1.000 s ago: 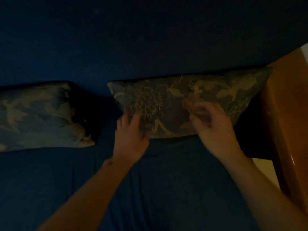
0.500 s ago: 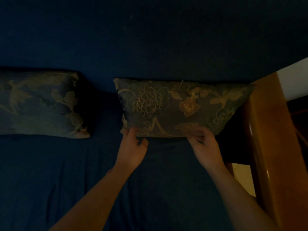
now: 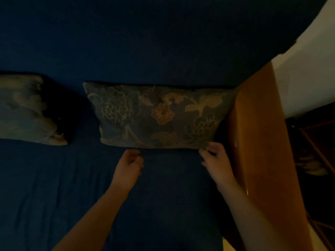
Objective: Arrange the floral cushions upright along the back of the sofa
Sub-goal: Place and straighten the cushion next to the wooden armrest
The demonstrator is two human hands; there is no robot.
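A dark floral cushion (image 3: pixel 159 116) stands upright against the blue sofa back (image 3: pixel 145 42), its right end touching the wooden armrest (image 3: pixel 257 133). My right hand (image 3: pixel 215 158) pinches the cushion's lower right corner. My left hand (image 3: pixel 129 164) hovers just below the cushion's bottom edge, fingers curled and apart, holding nothing. A second floral cushion (image 3: pixel 25 109) leans against the sofa back at the far left, cut off by the frame edge.
The blue sofa seat (image 3: pixel 54 196) spreads below the cushions. A white wall (image 3: pixel 308 69) rises beyond the armrest. Dark wooden furniture (image 3: pixel 317 151) stands at the far right. The room is dim.
The cushion has shifted right against the armrest. My right hand slid to its lower right corner. My left hand came off the bottom edge and dropped slightly.
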